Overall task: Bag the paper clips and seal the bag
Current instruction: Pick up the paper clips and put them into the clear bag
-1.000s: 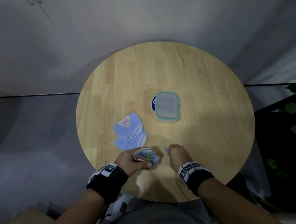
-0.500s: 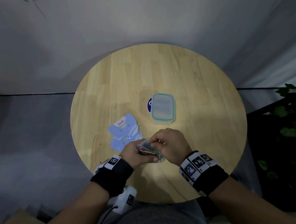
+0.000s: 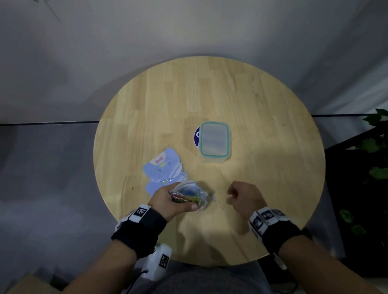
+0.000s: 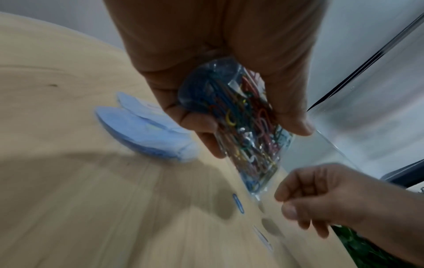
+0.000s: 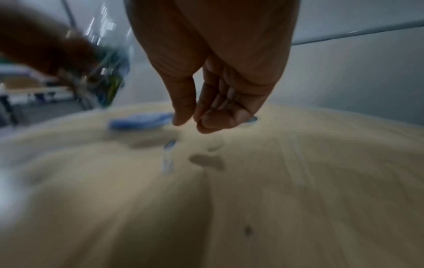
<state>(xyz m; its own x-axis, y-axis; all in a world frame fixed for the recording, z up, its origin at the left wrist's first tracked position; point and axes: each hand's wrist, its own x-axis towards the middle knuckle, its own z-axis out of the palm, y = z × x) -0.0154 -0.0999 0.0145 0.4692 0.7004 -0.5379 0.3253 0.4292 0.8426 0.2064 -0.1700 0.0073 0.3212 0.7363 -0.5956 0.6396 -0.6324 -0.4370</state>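
Note:
My left hand [image 3: 185, 202] [image 4: 252, 134] grips a clear plastic bag [image 3: 189, 193] [image 4: 243, 117] holding several coloured paper clips, just above the near part of the round wooden table [image 3: 270, 129]. The bag's mouth points right, toward my right hand. My right hand [image 3: 231, 195] [image 5: 190, 121] hovers over the table a little right of the bag, fingers curled, thumb near the fingertips, nothing visible in it. Two loose clips lie between the hands: a blue clip [image 4: 238, 203] [image 5: 171, 144] and a white clip [image 3: 222, 208] [image 4: 262, 237] [image 5: 167, 164].
A lidded clear container with a teal rim [image 3: 214, 139] stands mid-table, a dark blue round disc [image 3: 197, 135] under its left side. Light blue printed bags [image 3: 163, 165] lie left of my left hand. A leafy plant [image 3: 385, 160] is off the table's right edge.
One second ago my right hand was down at a clip on the table. Half a second ago it was at the bag's mouth. Now it is back to the right, over the loose clips.

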